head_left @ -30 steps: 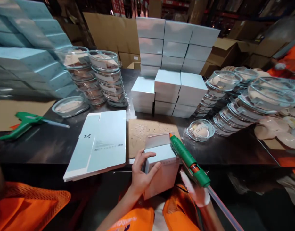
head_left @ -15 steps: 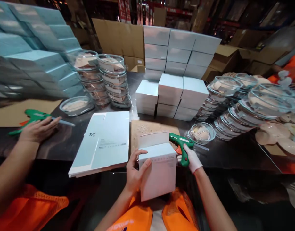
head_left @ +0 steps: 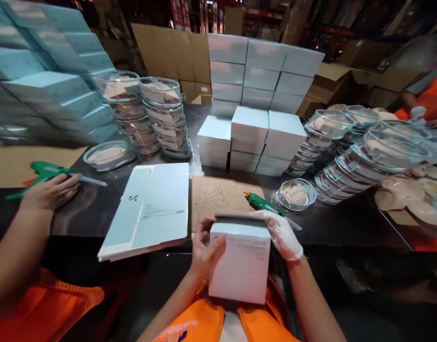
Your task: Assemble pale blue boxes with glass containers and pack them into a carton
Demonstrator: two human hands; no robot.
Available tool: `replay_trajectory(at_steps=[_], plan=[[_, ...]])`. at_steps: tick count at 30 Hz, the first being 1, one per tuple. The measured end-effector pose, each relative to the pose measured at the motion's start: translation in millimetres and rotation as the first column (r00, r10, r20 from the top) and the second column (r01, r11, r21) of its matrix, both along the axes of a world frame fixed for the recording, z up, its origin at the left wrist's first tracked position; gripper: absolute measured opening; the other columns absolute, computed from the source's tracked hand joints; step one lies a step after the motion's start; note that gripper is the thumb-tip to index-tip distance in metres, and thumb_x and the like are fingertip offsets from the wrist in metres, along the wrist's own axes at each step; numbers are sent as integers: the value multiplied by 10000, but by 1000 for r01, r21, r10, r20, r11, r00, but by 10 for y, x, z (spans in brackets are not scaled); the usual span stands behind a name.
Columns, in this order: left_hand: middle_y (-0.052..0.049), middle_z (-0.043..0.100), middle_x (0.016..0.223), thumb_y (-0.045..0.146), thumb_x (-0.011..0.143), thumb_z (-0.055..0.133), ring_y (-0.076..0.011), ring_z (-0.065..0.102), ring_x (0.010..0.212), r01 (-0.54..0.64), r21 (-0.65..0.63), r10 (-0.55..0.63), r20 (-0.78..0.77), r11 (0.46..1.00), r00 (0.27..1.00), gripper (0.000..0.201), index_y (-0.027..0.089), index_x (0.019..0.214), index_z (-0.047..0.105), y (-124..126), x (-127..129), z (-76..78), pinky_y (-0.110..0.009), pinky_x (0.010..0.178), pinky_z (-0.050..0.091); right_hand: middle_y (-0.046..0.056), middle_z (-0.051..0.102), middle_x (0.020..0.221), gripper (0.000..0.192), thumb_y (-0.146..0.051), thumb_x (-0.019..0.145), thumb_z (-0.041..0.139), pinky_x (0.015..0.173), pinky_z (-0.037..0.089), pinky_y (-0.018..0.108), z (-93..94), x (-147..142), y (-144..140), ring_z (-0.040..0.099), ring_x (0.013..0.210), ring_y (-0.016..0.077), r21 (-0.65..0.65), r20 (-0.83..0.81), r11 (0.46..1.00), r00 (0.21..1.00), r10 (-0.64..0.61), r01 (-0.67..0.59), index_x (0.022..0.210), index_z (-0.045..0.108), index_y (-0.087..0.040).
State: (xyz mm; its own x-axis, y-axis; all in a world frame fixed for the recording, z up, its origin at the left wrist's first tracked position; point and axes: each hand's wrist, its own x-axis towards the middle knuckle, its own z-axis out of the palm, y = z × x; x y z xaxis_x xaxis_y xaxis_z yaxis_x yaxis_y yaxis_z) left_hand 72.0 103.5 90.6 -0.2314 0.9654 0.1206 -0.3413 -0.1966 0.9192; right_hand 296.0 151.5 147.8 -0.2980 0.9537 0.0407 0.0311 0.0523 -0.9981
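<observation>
Released, the glue gun [head_left: 261,203] lay on the surface [head_left: 346,223]; gloved right hand [head_left: 283,233] and bare left hand [head_left: 204,247] pinched the smooth white box [head_left: 241,261], flap pressed flat.

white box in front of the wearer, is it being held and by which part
Yes. Both hands hold the white box at its top end: the bare left hand grips the upper left edge, and the gloved right hand presses the top flap at the upper right corner.
</observation>
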Motion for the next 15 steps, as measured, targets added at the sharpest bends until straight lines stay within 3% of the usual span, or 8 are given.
replay_trajectory(at_steps=[2,3,6,8,10,13,15], plan=[[-67,730,1109,547,800,851,-280,734,1106,-10,31,7,97,999,995,552,300,1223,598,23,-34,-23,-408,935,579,144,748,1345,784,-901,857,545,1111,540,501,38,104,-35,696,1265,334,162,97,966,978,187,-201,1195,822,-250],[-64,726,1087,548,801,853,-276,731,1104,-16,54,12,84,998,996,527,290,1194,615,30,-62,-33,-410,944,578,152,717,1402,791,-894,850,563,1149,511,519,59,137,-53,671,1314,341,230,155,934,958,242,-273,1255,801,-258],[-98,710,1081,561,826,832,-282,698,1129,-9,109,20,-105,994,994,372,219,892,701,28,-152,-41,-409,986,556,140,678,1469,577,-622,898,776,1168,504,503,83,129,-102,644,1361,303,400,306,854,927,218,-333,1370,732,-293],[-113,700,1100,558,850,812,-288,685,1130,14,128,11,-189,992,982,368,206,798,719,8,-186,-24,-430,1017,543,114,687,1465,421,-402,950,793,1168,513,469,54,76,-125,635,1376,262,480,344,814,924,169,-328,1357,731,-314],[-110,695,1094,542,861,808,-287,680,1128,29,136,1,-214,990,977,345,209,802,743,-16,-186,8,-449,1055,525,103,697,1453,320,-298,992,741,1165,521,449,3,36,-132,641,1372,239,508,337,804,930,145,-309,1312,747,-314],[-100,690,1050,537,869,804,-280,679,1123,35,113,-9,-219,993,976,331,215,805,759,-34,-154,71,-437,1070,510,130,663,1492,255,-337,1037,669,1148,542,446,-82,35,-132,657,1361,247,475,350,829,928,130,-295,1272,753,-282],[-93,697,1038,553,875,793,-270,687,1107,26,71,-12,-203,997,979,339,221,815,761,-25,-149,122,-416,1068,506,167,515,1636,452,-526,1023,650,1158,537,478,-148,53,-174,608,1428,292,453,387,856,920,65,-251,1398,681,-277]])
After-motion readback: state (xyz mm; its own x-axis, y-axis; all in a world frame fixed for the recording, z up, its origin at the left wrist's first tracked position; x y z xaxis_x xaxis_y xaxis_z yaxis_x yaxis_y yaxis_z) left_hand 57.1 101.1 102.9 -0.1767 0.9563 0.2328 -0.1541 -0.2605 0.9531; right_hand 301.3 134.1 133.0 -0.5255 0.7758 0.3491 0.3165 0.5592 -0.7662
